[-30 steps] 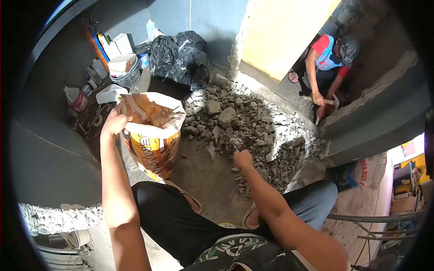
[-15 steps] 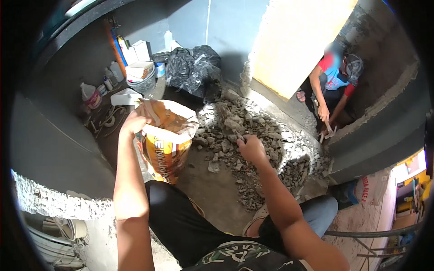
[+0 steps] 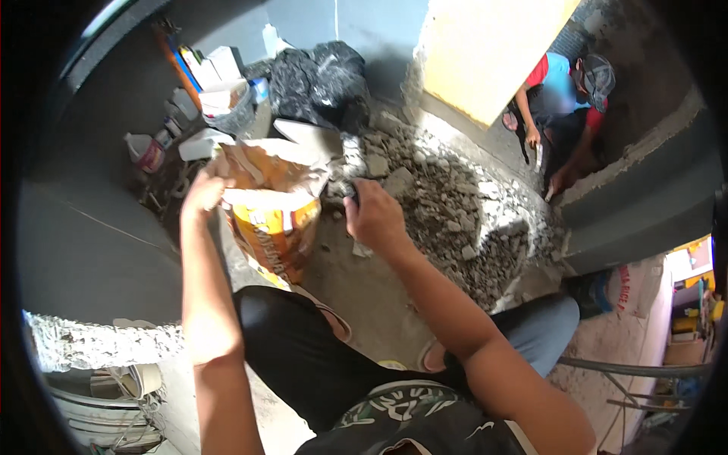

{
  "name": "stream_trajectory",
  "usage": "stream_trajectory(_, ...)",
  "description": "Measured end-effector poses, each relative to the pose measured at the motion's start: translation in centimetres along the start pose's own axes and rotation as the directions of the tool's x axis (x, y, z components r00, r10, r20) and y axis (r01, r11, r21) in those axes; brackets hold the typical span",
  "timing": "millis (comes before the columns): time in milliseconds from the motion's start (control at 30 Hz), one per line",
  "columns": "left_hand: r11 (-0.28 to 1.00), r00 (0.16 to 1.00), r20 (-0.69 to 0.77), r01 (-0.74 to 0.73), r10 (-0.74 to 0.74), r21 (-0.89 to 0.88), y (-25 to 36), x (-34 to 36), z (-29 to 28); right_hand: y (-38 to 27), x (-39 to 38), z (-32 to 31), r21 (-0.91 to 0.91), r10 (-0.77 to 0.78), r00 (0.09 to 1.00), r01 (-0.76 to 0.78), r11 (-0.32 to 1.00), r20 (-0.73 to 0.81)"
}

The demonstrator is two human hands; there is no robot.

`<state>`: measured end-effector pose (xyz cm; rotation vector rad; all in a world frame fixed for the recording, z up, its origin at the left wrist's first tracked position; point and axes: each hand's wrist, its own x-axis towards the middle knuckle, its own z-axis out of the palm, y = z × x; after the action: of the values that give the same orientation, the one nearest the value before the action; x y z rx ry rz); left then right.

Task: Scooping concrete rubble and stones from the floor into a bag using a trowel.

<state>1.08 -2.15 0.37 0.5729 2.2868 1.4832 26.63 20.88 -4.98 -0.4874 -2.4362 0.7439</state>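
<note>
Gripping a dark handle (image 3: 351,192), the right hand (image 3: 377,218) is beside a crinkled, gaping orange sack (image 3: 271,236), its pale rim pinched in the left hand's (image 3: 205,194) fingers. Dusty floor (image 3: 364,292) bears jagged grey rubble (image 3: 459,216); beyond, glossy black bags (image 3: 318,82) and a blue-grey wall (image 3: 383,34).

The floor (image 3: 337,284) is grey and dusty. A big heap of broken grey stones (image 3: 462,220) lies on it. A tall orange bag (image 3: 277,231) stands near the heap, and bunched black plastic (image 3: 318,83) sits farther back.
</note>
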Motion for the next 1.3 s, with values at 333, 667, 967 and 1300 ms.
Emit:
stream_trajectory(333,0.99,0.999,-0.023,0.026,-0.023,0.137,0.3,0.6,0.3,18.8,-17.6,5.7,-0.24,0.592,0.648,-0.552,0.798,0.478)
stream_trajectory(667,0.984,0.995,0.03,0.085,-0.091,0.155,1.8,0.7,1.9,19.4,-18.9,15.5,-0.248,0.702,0.381,-0.746,0.618,0.601)
stream_trajectory(967,0.979,0.992,0.027,0.116,-0.122,0.167,1.8,1.8,2.0,24.5,-6.0,16.7,-0.063,0.789,0.452,-0.851,0.521,0.417)
stream_trajectory(1300,0.977,0.99,0.024,0.13,-0.136,0.17,2.1,-0.3,0.7,22.0,-6.8,19.2,-0.093,0.734,0.533,-0.78,0.619,0.421)
